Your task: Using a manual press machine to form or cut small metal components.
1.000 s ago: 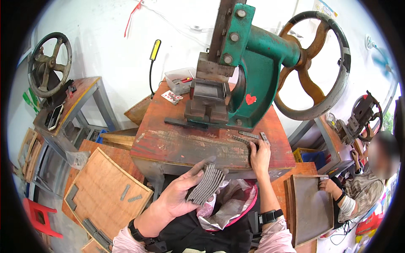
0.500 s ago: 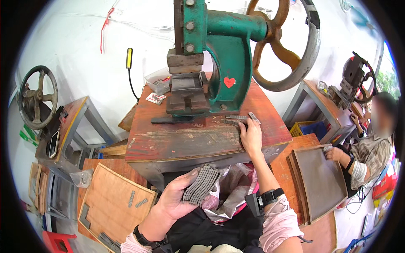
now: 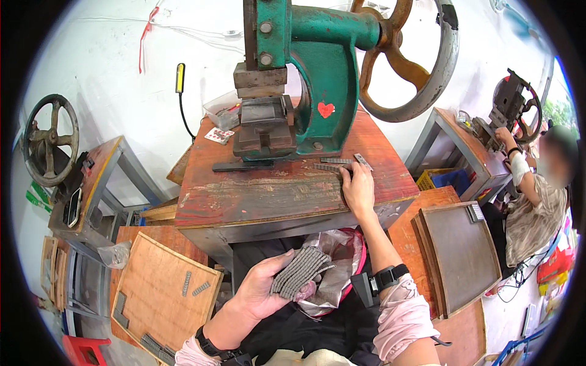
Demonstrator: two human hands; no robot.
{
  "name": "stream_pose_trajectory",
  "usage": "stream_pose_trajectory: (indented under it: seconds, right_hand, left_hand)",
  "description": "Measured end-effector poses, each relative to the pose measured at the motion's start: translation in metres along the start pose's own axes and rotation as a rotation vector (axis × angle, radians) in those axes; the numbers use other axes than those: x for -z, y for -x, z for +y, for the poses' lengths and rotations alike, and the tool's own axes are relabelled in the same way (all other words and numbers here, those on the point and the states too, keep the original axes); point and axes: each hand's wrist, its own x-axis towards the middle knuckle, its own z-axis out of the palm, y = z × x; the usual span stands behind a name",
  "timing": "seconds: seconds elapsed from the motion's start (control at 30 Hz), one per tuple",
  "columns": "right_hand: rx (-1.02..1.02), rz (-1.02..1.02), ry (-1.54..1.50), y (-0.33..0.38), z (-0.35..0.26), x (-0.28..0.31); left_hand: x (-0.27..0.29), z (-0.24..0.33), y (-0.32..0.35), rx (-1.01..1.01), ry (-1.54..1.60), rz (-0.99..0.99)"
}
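Observation:
A stack of thin grey segmented strips [image 3: 300, 271] lies across my left hand [image 3: 259, 284], the thumb over its upper edge. One strip sticks out of the stack to the right. On the table's front right part, my right hand [image 3: 359, 189] rests with curled fingers among loose grey strips [image 3: 329, 165]. A short strip [image 3: 362, 161] lies at its fingertips; whether anything is pinched is hidden. Behind stands a green hand press [image 3: 329, 91] with a spoked wheel [image 3: 448, 73]. A dark flat bar [image 3: 243, 166] lies before its base.
Left of me, a wooden tray [image 3: 160, 268] carries several grey strips. A crumpled silvery-pink bag [image 3: 336, 256] sits at my lap. To the right, a dark tray [image 3: 459, 256] holds a small strip bundle [image 3: 475, 213]. Beyond it, a person reaches to another press [image 3: 511, 110].
The stack in my left hand has tilted and fanned, with one strip now jutting out. My right hand stays by the loose strips. The co-worker's hand left the tray, where a strip bundle now shows.

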Motion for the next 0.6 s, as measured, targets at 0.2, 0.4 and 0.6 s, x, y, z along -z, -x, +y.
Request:
stream_pose_trajectory:
  seconds: [0.2,0.4,0.6]
  right_hand:
    - [-0.003,0.017,0.0,0.001,0.002,-0.001]
    - [0.005,0.027,-0.019,0.001,0.001,-0.001]
    - [-0.004,0.027,-0.057,0.001,0.0,0.001]
  left_hand:
    - [-0.004,-0.01,-0.007,-0.03,-0.106,0.078]
    - [-0.002,-0.018,-0.011,-0.039,-0.138,0.164]
    - [0.019,-0.025,-0.019,0.026,-0.162,0.229]
